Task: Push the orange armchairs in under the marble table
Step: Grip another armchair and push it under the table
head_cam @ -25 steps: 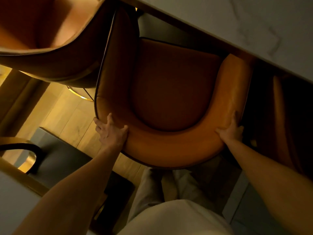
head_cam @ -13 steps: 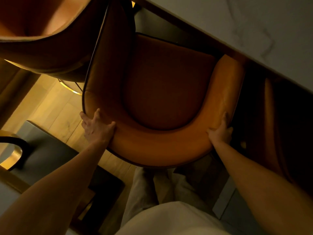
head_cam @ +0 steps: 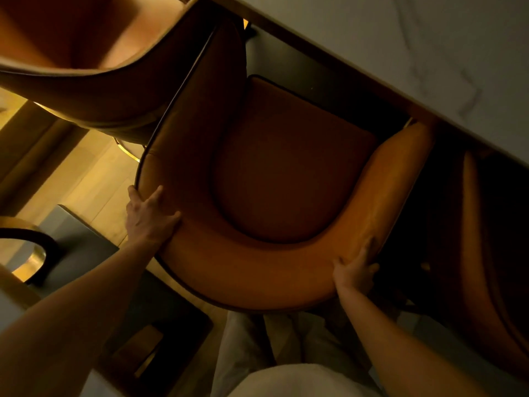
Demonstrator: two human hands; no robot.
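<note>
An orange armchair (head_cam: 257, 267) with a curved back fills the middle of the view, its seat facing the marble table (head_cam: 429, 53) at the upper right. The front of its seat lies in shadow below the table's edge. My left hand (head_cam: 148, 216) grips the back rim at its left curve. My right hand (head_cam: 355, 270) grips the back rim at its right curve. A second orange armchair (head_cam: 86, 53) stands close on the upper left. A third orange armchair (head_cam: 481, 253) sits dark at the right, mostly under the table.
Light wooden floor (head_cam: 94, 181) shows at the left. A dark grey low block (head_cam: 80, 247) and a round black-and-gold piece (head_cam: 31, 253) stand at lower left. My legs in pale trousers (head_cam: 257, 339) are right behind the chair.
Both hands have kept their grip on the chair's back. The chair has shifted slightly in the view, and its seat front lies a bit closer to the table's edge.
</note>
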